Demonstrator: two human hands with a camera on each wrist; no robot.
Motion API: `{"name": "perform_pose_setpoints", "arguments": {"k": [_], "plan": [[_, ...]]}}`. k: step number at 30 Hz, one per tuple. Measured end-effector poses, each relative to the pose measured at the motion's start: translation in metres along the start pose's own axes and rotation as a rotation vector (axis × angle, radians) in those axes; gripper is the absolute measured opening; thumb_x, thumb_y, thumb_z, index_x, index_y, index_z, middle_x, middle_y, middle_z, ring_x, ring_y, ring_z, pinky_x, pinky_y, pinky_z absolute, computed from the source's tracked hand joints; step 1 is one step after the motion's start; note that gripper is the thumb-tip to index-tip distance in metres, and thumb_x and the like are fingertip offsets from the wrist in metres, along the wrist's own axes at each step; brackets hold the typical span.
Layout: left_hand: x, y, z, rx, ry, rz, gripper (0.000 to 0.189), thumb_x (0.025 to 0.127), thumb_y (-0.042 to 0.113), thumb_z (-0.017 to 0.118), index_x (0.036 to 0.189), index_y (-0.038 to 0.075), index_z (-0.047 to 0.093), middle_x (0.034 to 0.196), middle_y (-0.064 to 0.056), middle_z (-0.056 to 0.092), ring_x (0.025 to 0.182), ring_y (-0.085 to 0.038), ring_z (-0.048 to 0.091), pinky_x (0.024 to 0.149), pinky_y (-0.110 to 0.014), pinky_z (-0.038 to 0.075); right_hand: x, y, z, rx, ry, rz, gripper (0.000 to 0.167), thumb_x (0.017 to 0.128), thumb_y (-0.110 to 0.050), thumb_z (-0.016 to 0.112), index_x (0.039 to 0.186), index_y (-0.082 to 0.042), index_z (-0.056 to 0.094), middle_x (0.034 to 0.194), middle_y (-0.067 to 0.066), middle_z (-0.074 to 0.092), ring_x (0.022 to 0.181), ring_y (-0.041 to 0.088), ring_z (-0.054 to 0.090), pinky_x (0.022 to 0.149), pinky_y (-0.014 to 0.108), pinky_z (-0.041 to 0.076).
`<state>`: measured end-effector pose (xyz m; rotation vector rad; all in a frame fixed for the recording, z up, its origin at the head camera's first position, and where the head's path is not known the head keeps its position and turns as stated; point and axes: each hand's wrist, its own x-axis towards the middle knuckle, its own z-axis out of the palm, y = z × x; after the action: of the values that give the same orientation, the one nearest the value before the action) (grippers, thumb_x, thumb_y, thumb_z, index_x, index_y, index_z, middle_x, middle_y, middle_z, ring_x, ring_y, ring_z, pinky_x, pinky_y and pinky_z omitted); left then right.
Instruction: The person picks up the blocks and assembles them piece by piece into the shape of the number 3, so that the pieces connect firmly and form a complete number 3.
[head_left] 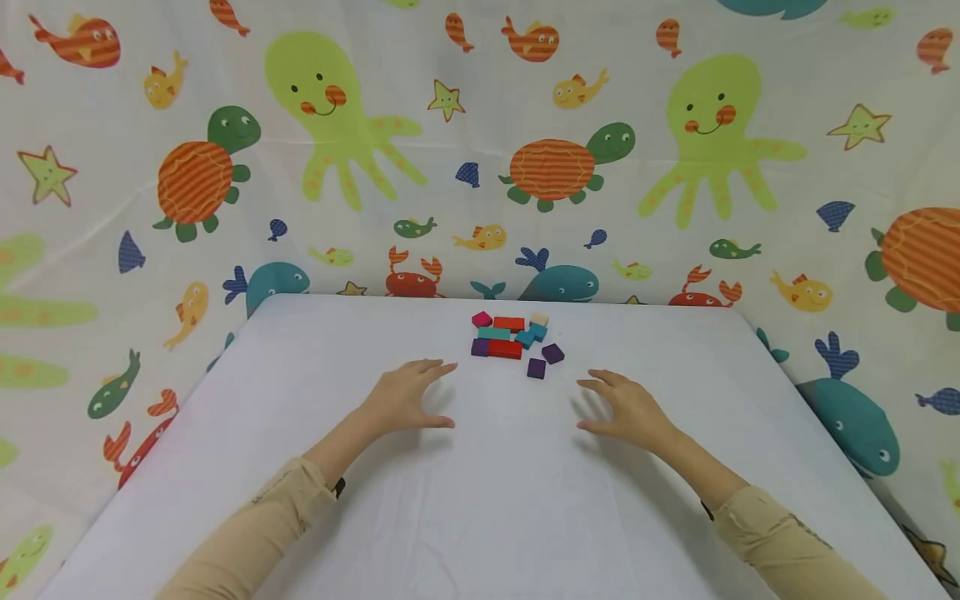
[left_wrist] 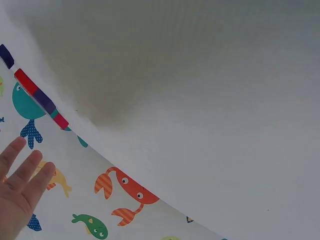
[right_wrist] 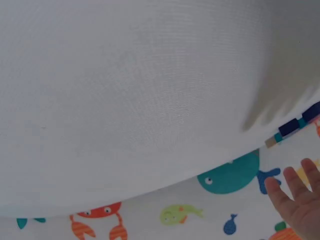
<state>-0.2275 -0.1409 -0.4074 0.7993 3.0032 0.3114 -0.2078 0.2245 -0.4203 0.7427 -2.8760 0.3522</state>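
Note:
Both hands hover above the white table, fingers spread and holding nothing. My left hand (head_left: pixel 408 397) is to the left of a small group of coloured blocks, and my right hand (head_left: pixel 624 408) is to the right. In the group are a long red block (head_left: pixel 505 349), another red block (head_left: pixel 509 323), a teal block (head_left: pixel 494 333), blue blocks (head_left: pixel 531 336), a pink block (head_left: pixel 482 319) and a pale block (head_left: pixel 539 318). Purple blocks (head_left: pixel 537 368) lie at the near side. The wrist views show the left fingers (left_wrist: pixel 35 182) and right fingers (right_wrist: pixel 280 197) apart from the blocks.
A white cloth covers the table (head_left: pixel 510 517). Behind and around it hangs a curtain (head_left: pixel 450 133) printed with sea animals. The blocks lie near the table's far edge, in the middle.

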Motion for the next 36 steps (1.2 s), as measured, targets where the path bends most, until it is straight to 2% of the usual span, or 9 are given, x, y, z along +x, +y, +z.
{"name": "perform_pose_setpoints", "arguments": {"k": [7, 13, 18, 26, 36], "plan": [[0.001, 0.0, 0.006, -0.038, 0.014, -0.027, 0.084, 0.071, 0.058, 0.073, 0.141, 0.024, 0.043, 0.139, -0.01, 0.052, 0.127, -0.032, 0.048, 0.092, -0.059, 0.045, 0.001, -0.001, -0.002, 0.012, -0.017, 0.026, 0.059, 0.074, -0.038, 0.078, 0.122, -0.007, 0.062, 0.126, 0.019, 0.059, 0.115, 0.038, 0.056, 0.092, 0.054, 0.047], [0.002, 0.003, 0.006, -0.056, 0.018, -0.032, 0.082, 0.071, 0.057, 0.073, 0.141, 0.023, 0.045, 0.137, -0.01, 0.054, 0.126, -0.032, 0.05, 0.093, -0.059, 0.045, 0.005, -0.001, -0.003, 0.032, 0.0, 0.034, 0.058, 0.074, -0.037, 0.078, 0.12, -0.006, 0.063, 0.124, 0.019, 0.06, 0.115, 0.038, 0.055, 0.092, 0.055, 0.047], [0.006, 0.004, 0.005, -0.062, 0.046, -0.03, 0.075, 0.074, 0.054, 0.072, 0.137, 0.019, 0.05, 0.135, -0.011, 0.055, 0.124, -0.032, 0.051, 0.093, -0.058, 0.045, 0.011, -0.001, -0.003, 0.041, 0.001, 0.035, 0.056, 0.075, -0.037, 0.077, 0.12, -0.006, 0.063, 0.123, 0.018, 0.061, 0.114, 0.037, 0.056, 0.092, 0.054, 0.047], [0.02, 0.004, 0.002, -0.037, 0.09, -0.048, 0.052, 0.084, 0.041, 0.068, 0.128, 0.014, 0.059, 0.129, -0.011, 0.06, 0.12, -0.029, 0.055, 0.096, -0.048, 0.047, 0.027, -0.005, -0.003, 0.083, -0.008, 0.06, 0.052, 0.078, -0.033, 0.076, 0.119, -0.005, 0.063, 0.12, 0.017, 0.063, 0.111, 0.035, 0.059, 0.092, 0.051, 0.048], [0.04, 0.003, 0.001, -0.054, 0.157, -0.034, 0.039, 0.087, 0.033, 0.067, 0.119, 0.011, 0.065, 0.118, -0.01, 0.066, 0.111, -0.027, 0.061, 0.095, -0.044, 0.049, 0.047, -0.011, -0.005, 0.105, 0.016, 0.075, 0.049, 0.079, -0.031, 0.075, 0.118, -0.004, 0.063, 0.119, 0.017, 0.064, 0.111, 0.034, 0.059, 0.092, 0.049, 0.049]]}}
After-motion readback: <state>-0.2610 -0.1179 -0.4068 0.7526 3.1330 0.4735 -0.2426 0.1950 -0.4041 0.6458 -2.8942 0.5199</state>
